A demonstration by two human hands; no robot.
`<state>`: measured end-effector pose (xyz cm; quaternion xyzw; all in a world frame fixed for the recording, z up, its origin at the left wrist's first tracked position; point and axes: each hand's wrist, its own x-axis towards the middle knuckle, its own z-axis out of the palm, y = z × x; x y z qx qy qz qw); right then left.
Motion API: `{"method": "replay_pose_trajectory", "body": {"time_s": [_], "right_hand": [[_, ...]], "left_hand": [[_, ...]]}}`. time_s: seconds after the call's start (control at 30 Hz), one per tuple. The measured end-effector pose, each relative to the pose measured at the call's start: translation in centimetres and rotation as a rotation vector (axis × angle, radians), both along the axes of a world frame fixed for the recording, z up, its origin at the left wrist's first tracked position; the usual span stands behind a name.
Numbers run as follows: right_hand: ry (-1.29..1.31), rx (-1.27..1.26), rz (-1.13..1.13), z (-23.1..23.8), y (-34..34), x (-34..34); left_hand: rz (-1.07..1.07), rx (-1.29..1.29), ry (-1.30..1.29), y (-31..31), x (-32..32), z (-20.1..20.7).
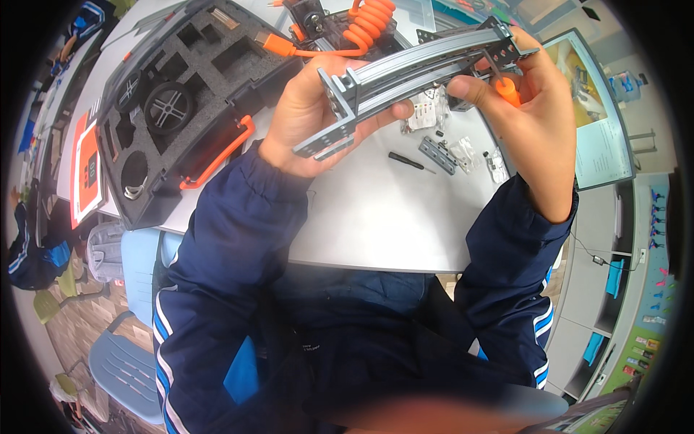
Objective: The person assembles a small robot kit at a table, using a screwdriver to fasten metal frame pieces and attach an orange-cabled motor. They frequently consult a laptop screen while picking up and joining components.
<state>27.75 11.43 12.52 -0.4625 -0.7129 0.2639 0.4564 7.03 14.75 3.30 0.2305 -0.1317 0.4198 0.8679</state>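
Above the white table, both hands hold up a grey metal frame (426, 59) made of long grooved rails and perforated end plates. My left hand (307, 108) is closed round its left end, with the thumb on the upper rail. At the right end, my right hand (531, 108) grips a screwdriver with an orange handle (507, 91); its shaft points up to the perforated end plate. Some of the right fingers are hidden behind the frame. Whether the tip sits in a screw cannot be made out.
An open black case (253, 90) with foam slots and black wheels (169, 107) lies left. Beyond the frame is a coiled orange cable (367, 29). A small black screwdriver (408, 160), a perforated grey bar (438, 155) and small plastic bags (466, 153) lie below it. A monitor (589, 108) stands right.
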Motion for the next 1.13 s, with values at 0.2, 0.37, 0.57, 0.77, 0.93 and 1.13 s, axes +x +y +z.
{"method": "replay_pose_trajectory", "body": {"time_s": [0.2,0.37,0.57,0.77,0.93,1.13], "right_hand": [[-0.027,0.121,0.064,-0.4,0.7,-0.2],[0.005,0.014,0.000,-0.4,0.5,-0.5],[-0.012,0.026,0.013,-0.4,0.7,-0.6],[-0.082,0.015,-0.005,-0.2,0.6,-0.4],[-0.106,0.021,-0.008,-0.2,0.6,-0.3],[-0.096,0.023,0.022,-0.2,0.6,-0.1]], "left_hand": [[0.068,0.054,-0.020,0.0,0.2,-0.6],[0.173,-0.139,0.100,-0.6,0.1,0.0],[0.158,-0.208,0.107,-0.9,0.1,0.5],[0.168,-0.135,0.124,-0.9,0.0,0.6],[0.109,-0.087,0.058,-0.7,0.2,0.3],[0.099,-0.064,0.034,-0.7,0.4,-0.2]]}}
